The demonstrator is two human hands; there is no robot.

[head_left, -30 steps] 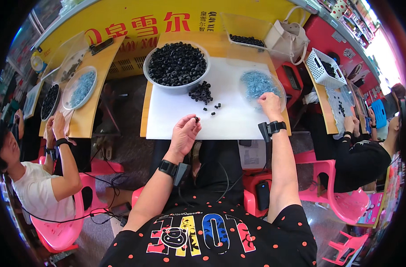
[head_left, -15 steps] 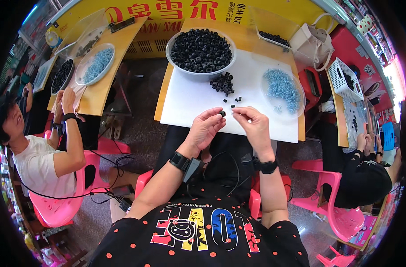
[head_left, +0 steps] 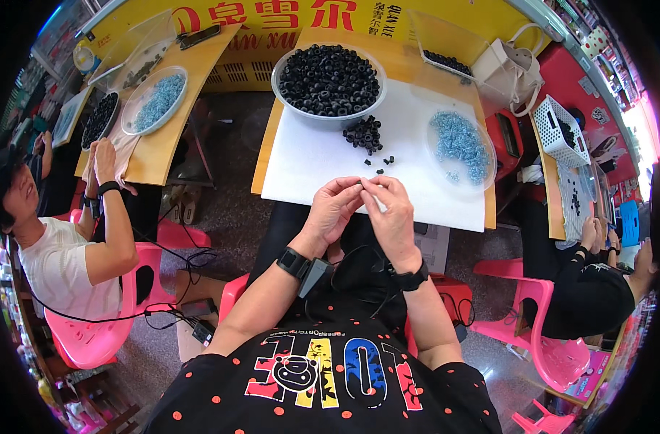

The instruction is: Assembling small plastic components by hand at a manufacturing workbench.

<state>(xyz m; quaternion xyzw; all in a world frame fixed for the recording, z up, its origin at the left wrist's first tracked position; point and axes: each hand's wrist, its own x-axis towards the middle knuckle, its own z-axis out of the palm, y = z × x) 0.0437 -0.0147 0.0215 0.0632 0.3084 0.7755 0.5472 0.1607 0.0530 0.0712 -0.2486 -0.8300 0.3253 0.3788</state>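
Over the front edge of the white sheet (head_left: 294, 177), my two hands meet fingertip to fingertip. My left hand (head_left: 331, 208) pinches a small black round piece, now mostly covered by the fingers. Against it press the closed thumb and forefinger of my right hand (head_left: 391, 218); anything tiny between them is hidden. Just beyond the fingertips lie a few loose black pieces (head_left: 388, 160) and a small heap of black pieces (head_left: 363, 135). Behind the heap stands a round tub (head_left: 333, 119) full of similar black ring-shaped pieces. To the right, a shallow clear dish (head_left: 487, 179) holds many small light-blue clear pieces (head_left: 459, 147).
A lidded clear box with black pieces (head_left: 447, 62) and a cream bag (head_left: 505, 72) sit at the back right. People work at tables on both sides, on pink chairs (head_left: 91, 340). A white basket (head_left: 561, 130) stands on the right table. Black cables (head_left: 189, 267) hang at my left.
My right hand has moved left and its fingertips now meet those of my left hand at the black piece. The left hand has barely moved.
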